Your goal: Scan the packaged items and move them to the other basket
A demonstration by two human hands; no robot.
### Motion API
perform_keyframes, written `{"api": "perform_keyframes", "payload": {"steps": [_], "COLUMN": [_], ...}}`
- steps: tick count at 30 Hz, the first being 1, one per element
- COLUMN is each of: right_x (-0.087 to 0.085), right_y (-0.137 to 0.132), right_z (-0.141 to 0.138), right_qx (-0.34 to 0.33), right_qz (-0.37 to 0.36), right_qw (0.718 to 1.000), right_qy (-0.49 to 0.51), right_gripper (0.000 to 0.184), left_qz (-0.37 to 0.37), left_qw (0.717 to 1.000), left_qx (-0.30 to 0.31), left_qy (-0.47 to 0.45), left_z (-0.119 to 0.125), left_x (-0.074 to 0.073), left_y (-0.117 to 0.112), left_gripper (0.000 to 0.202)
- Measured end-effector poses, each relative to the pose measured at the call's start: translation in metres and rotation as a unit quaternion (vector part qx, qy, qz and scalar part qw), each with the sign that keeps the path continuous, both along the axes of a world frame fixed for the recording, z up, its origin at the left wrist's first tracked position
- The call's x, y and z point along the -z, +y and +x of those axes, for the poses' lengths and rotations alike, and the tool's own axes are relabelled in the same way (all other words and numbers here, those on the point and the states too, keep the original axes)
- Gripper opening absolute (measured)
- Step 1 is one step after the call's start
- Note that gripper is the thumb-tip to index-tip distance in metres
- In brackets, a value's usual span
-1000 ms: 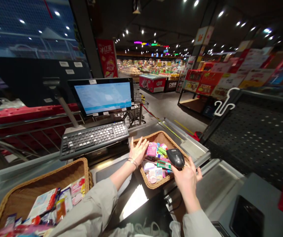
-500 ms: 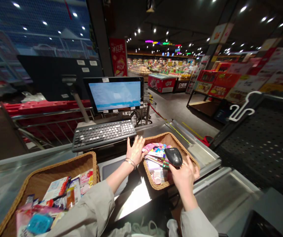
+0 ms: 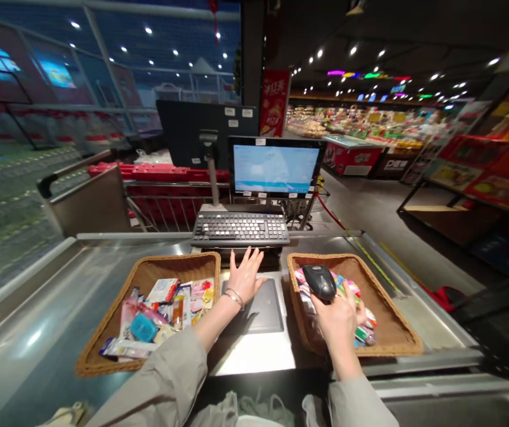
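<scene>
Right hand [image 3: 338, 317] grips a black handheld barcode scanner [image 3: 320, 281] at a steel checkout counter [image 3: 36, 332]
Its fingers are closed round the scanner, held over the right-side woven wicker basket [image 3: 390, 317] of small colourful packets [image 3: 367, 320]. The left hand [image 3: 245, 276] is open and empty, fingers spread, above the dark flat scan plate [image 3: 265, 311], just below the grey keyboard [image 3: 240, 228]; the left-side woven wicker basket [image 3: 147, 276] lies beside it

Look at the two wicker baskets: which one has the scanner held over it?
The basket on the right: the right hand holds the black scanner above its packets. The left basket has no hand over it.
</scene>
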State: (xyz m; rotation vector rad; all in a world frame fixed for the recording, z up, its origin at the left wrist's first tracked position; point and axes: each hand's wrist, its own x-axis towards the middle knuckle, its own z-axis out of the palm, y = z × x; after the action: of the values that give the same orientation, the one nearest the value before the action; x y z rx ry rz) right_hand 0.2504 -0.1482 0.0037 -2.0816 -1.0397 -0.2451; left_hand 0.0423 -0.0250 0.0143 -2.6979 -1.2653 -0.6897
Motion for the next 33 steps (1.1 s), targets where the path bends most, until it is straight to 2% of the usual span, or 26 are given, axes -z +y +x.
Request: {"api": "perform_keyframes", "payload": {"steps": [5, 12, 18, 23, 28, 33], "right_x": [-0.002, 0.003, 0.010, 0.013, 0.016, 0.019], "right_y": [0.014, 0.032, 0.043, 0.046, 0.048, 0.048], "right_z": [-0.021, -0.051, -0.071, -0.086, -0.096, -0.104], "right_qx": [-0.034, -0.091, -0.121, -0.154, -0.163, -0.170], "right_qz": [0.001, -0.054, -0.049, -0.035, -0.043, -0.056], "right_qw": [0.999, 0.994, 0.991, 0.987, 0.985, 0.984], "right_qy": [-0.010, -0.004, -0.017, -0.030, -0.024, -0.018], "right_gripper": [0.045, 0.039, 0.035, 0.033, 0.035, 0.040], "left_qz": [-0.015, -0.043, -0.059, -0.105, -0.159, -0.186], "left_qw": [0.999, 0.992, 0.981, 0.969, 0.953, 0.947], "left_qx": [-0.042, -0.119, -0.186, -0.224, -0.250, -0.237], "left_qy": [-0.009, 0.003, 0.006, 0.016, 0.058, 0.114], "left_z": [-0.035, -0.085, -0.133, -0.164, -0.180, -0.174], "left_x": [0.002, 0.006, 0.022, 0.038, 0.051, 0.065], "left_y": [-0.006, -0.010, -0.006, -0.005, -0.005, -0.002], "left_gripper": [0.061, 0.061, 0.059, 0.055, 0.055, 0.053]}}
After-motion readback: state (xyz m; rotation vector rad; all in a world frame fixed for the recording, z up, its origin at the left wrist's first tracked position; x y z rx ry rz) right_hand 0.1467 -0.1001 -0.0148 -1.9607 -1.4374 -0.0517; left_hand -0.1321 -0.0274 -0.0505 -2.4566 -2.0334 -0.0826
